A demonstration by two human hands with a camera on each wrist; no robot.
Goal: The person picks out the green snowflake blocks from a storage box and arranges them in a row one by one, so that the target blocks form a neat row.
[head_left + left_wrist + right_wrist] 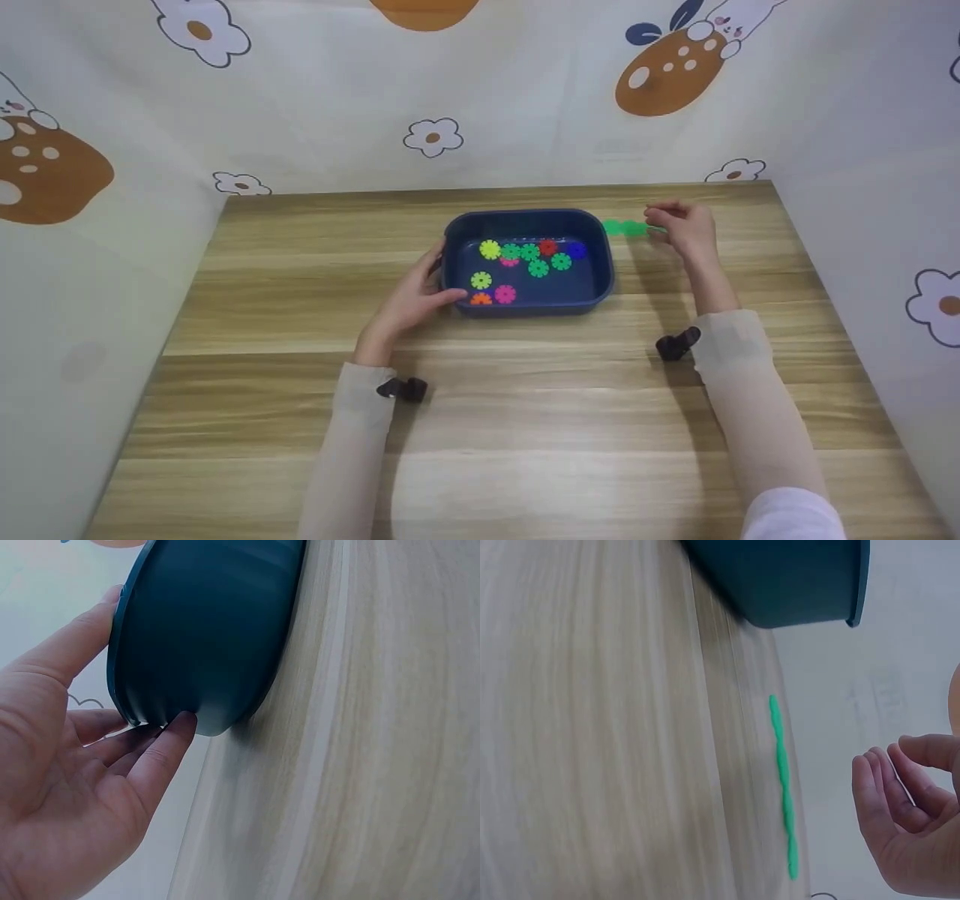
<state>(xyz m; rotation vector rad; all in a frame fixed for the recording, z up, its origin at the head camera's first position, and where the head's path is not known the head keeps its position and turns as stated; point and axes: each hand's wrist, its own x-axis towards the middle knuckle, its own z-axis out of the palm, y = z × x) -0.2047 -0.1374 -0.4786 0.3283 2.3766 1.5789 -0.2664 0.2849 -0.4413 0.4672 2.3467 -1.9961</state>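
Note:
A dark blue bin (529,309) stands on the table, with small notched discs in several colours inside. At its left end my left hand (409,301) grips it, thumb over the rim and fingers against the outer wall; the left wrist view shows this hand (82,772) at the bin's side (202,637). A green strip of joined discs (626,227) lies right of the bin. Over the strip's right end is my right hand (688,234). In the right wrist view this hand (911,817) has loosely bent fingers, holds nothing, and is apart from the strip (784,780).
The wooden table (525,420) ends at the back against a pale patterned cloth (525,97). More cloth hangs along its left and right sides. Inside the bin are yellow (490,250), pink (505,294), orange (481,298), red (548,247) and blue (576,250) discs.

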